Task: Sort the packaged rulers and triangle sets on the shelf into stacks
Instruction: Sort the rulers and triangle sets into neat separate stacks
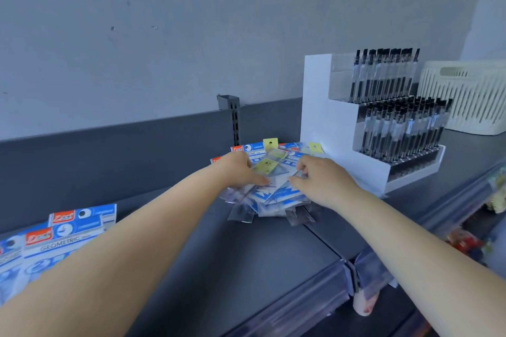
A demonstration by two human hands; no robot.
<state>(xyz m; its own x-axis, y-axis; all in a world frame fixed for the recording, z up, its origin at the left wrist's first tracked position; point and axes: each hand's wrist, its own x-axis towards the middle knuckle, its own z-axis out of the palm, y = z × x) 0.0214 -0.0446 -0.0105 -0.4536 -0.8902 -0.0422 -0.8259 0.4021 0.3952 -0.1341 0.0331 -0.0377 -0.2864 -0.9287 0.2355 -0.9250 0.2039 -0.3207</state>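
Fingers (262, 180) of both hands press on a loose pile (269, 189) of glossy flat packets, centre frame, on a dark shelf (246, 254). Left hand (238, 169) lies spread; right hand (317, 176) pinches one clear packet edge. Slick sleeves likely slide, so lift one while pinning the rest. Sorted stack (54, 238) sits lower left; pen rack (383, 123) upper right.

Two bare forearms, both extended forward, hands close together.

Left hand (239, 169): palm down, fingers pointing right and slightly spread, pressed flat, arm running in from the lower left. Right hand (319, 175): palm down, fingers curled inward toward the left in a pinch, arm running in from the lower right. Fingertips of the two hands near, not touching.
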